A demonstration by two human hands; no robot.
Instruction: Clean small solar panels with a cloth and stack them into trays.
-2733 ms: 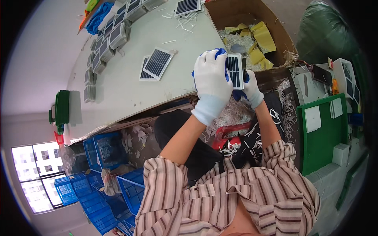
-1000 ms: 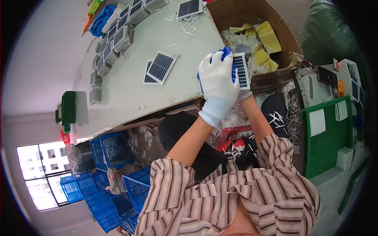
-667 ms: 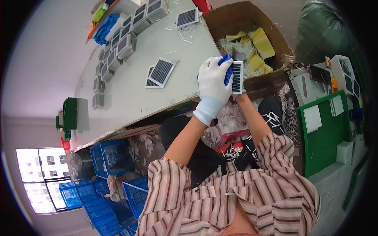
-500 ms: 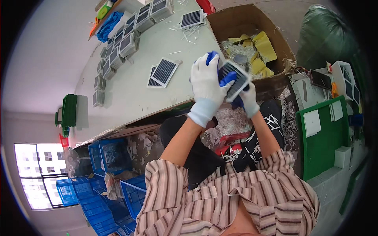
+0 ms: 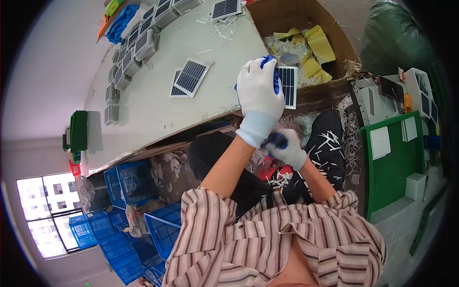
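Observation:
Both my hands wear white gloves with blue palms. My left hand (image 5: 260,91) is closed on a small solar panel (image 5: 289,86), dark with a white border, raised at the table edge beside the cardboard box. The hand covers the panel's left part. Lower down, over my lap, my right hand (image 5: 289,149) is apart from the panel. Its fingers are bent and blurred, so whether they hold anything cannot be made out. On the white table (image 5: 143,110), two more panels (image 5: 192,77) overlap to the left of my left hand.
Stacked panels (image 5: 143,45) line the table's far left. A cardboard box (image 5: 330,19) holds paper shreds and yellow pieces. White strips lie on my dark trousers (image 5: 327,138). A green tray (image 5: 394,167) stands at the right, blue crates (image 5: 112,239) at the lower left.
My right hand has let go of the panel and moved down and left toward my lap. The left hand keeps the panel, now turned more upright. The view has shifted slightly.

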